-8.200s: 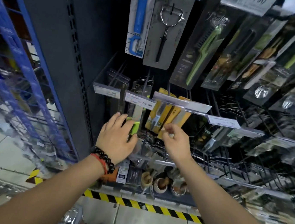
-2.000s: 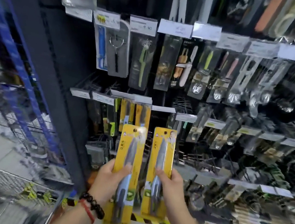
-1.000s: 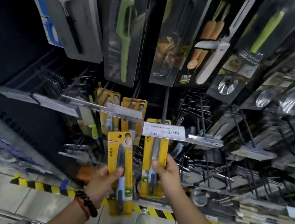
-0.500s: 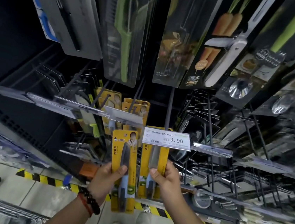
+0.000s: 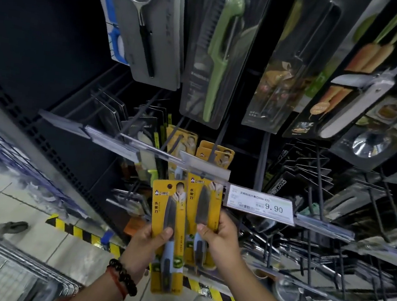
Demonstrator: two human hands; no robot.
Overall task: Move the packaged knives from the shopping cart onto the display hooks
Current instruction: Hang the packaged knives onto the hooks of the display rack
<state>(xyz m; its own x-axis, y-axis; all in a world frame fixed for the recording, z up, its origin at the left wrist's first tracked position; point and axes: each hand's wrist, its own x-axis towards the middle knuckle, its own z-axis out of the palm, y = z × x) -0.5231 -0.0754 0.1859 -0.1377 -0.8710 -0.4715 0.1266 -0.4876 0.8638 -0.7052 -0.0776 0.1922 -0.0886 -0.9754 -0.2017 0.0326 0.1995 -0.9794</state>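
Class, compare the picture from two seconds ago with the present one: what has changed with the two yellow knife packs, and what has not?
Both packs were carried up and in toward the hooks. The right pack now has its top tucked under the clear label strip; the left pack sits just below. Unchanged: the left hand and right hand each hold one pack.

The left hand (image 5: 148, 248) grips a yellow knife pack (image 5: 169, 211) at six o'clock. The right hand (image 5: 219, 244) holds a second pack (image 5: 203, 195) just beside it, under a clear label strip (image 5: 203, 168). A price tag (image 5: 259, 204) sits at three o'clock of them.
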